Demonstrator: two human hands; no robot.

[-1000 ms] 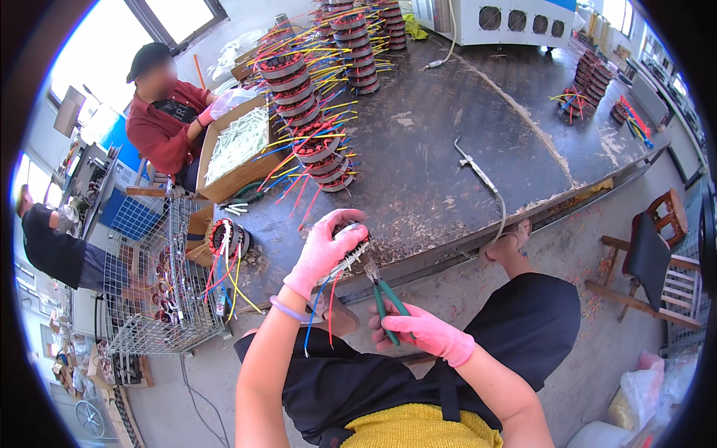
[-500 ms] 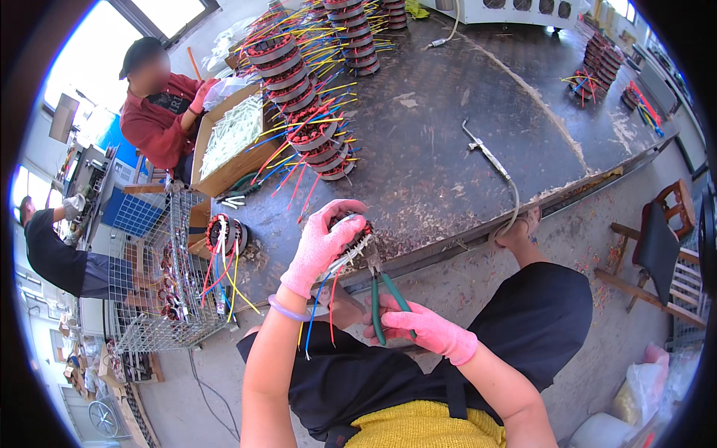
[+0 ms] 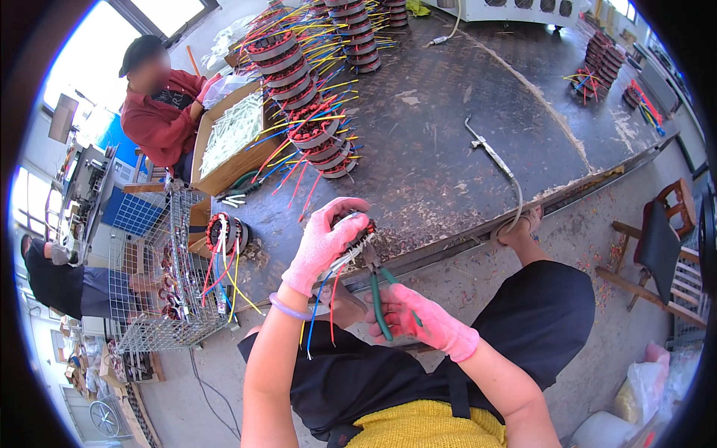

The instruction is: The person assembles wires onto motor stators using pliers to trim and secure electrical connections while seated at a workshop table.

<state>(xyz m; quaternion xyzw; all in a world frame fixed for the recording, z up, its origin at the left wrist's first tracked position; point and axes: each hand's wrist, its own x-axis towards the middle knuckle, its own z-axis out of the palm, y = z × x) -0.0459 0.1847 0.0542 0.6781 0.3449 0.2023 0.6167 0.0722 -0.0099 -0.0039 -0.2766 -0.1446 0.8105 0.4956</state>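
Head view: stator (image 3: 370, 240) in left hand (image 3: 325, 243), pliers (image 3: 376, 299) in right hand (image 3: 427, 317), co-worker's lettered shirt (image 3: 173, 98).

I see left hand (image 3: 331, 243) farther out, pink-gloved, curled tight; right hand (image 3: 429, 321) nearer, gloved too, loosely curled; left forearm (image 3: 270, 366), right forearm (image 3: 511, 384) bare.

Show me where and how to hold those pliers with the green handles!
Best by the green handles, I think, coming from the person's own side: they're long and reach back that way, while the metal jaws face the wound ring.
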